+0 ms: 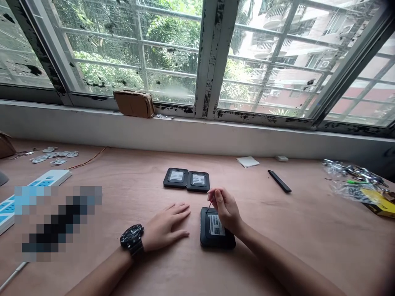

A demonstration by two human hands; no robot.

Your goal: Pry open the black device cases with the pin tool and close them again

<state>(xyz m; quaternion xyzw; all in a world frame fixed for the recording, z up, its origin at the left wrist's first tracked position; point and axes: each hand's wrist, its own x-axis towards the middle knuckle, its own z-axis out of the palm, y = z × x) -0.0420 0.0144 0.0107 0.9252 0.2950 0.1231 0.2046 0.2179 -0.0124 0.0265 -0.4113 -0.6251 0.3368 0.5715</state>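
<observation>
My right hand (226,209) pinches a thin reddish screwdriver (210,204), mostly hidden by the fingers. Its tip points down at the upper left corner of a flat black case (218,241) with a white printed label. That case lies on the table under my right hand, which covers part of it. To the left of the case, my left hand (168,227) rests palm down with fingers spread, holding nothing. Beyond my hands, two similar black labelled cases, a left one (175,176) and a right one (198,181), lie side by side.
A black bar (279,181) and a white pad (247,161) lie towards the wall. At right are plastic bags of small parts (354,191), a green screwdriver (353,181) and a yellow box (381,204). A power strip (55,177) and several white pieces (58,155) are at left.
</observation>
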